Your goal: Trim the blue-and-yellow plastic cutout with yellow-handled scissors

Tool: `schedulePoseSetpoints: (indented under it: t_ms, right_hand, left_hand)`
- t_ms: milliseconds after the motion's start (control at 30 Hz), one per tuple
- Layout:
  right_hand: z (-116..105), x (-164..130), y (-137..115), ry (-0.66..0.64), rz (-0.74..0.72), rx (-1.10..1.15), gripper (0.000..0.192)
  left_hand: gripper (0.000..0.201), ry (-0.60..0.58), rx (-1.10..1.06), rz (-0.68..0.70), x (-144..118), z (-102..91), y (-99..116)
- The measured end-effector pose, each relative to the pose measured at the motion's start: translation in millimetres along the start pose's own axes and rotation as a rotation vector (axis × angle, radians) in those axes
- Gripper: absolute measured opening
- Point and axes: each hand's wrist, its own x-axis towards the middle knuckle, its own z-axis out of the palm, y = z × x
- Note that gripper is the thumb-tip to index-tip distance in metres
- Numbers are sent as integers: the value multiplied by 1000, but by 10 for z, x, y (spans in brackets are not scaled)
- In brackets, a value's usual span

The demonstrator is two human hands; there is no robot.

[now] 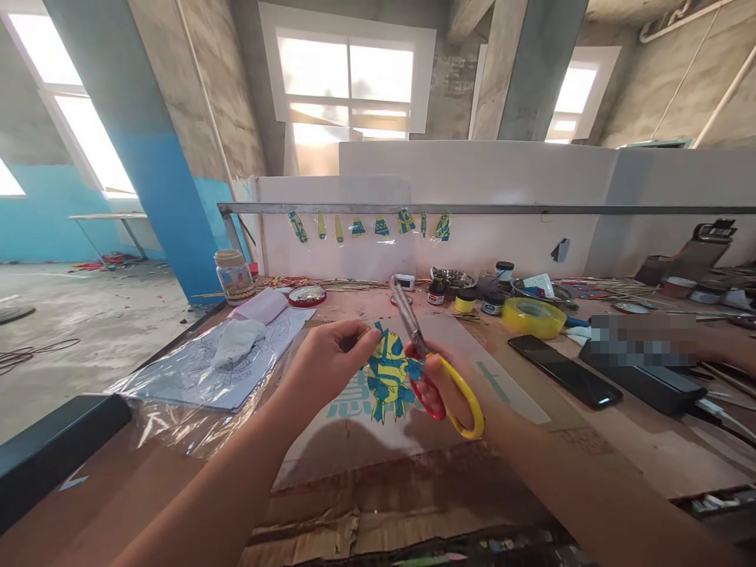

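My left hand (334,354) pinches the upper left edge of a blue-and-yellow painted cut-out (387,374) between thumb and fingers. The piece hangs above a white sheet (331,441) on cardboard, its lower end split into points. In my right hand (446,378) are scissors (469,421) with one yellow and one red handle loop. Their metal blades point up and away, beside the cut-out's upper right. The right fingers are also close to the cut-out's right edge; whether they touch it I cannot tell.
Similar painted pieces (382,227) hang from a metal rail (354,208). Paint jars (465,302), yellow tape (533,317), a phone (564,370) and a black box (643,378) lie right. Plastic-covered drawings (236,378) and a glass jar (233,277) stand left. Another person's arm (729,348) reaches in at right.
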Motion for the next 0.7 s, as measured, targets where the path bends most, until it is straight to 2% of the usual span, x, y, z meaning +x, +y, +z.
schedulePoseSetpoints:
  t_ms: [100, 233, 367, 433, 500, 567, 633, 700]
  right_hand:
    - [-46, 34, -36, 73, -98, -14, 64]
    - [-76, 52, -112, 80, -172, -197, 45]
    - [-177, 90, -61, 88, -294, -402, 32]
    - [-265, 118, -27, 140, -375, -592, 35]
    - [-351, 142, -17, 171, -489, -817, 40]
    - [-414, 155, -30, 178, -611, -1013, 45]
    - [-447, 153, -58, 174, -684, -1144, 49]
    - [-456, 135, -101, 174, -698, -1232, 49]
  left_hand:
    - [40, 0, -9, -12, -7, 50, -6]
    - [42, -39, -32, -51, -36, 162, -4]
    - [39, -80, -24, -72, -31, 204, -39]
    - [43, 8, -16, -34, -10, 159, -56]
    - [51, 145, 4, 24, 9, 81, -52]
    - [49, 264, 55, 93, 19, -4, -24]
    - [43, 315, 133, 175, 21, -72, 12]
    - [36, 296, 208, 256, 23, -108, 33]
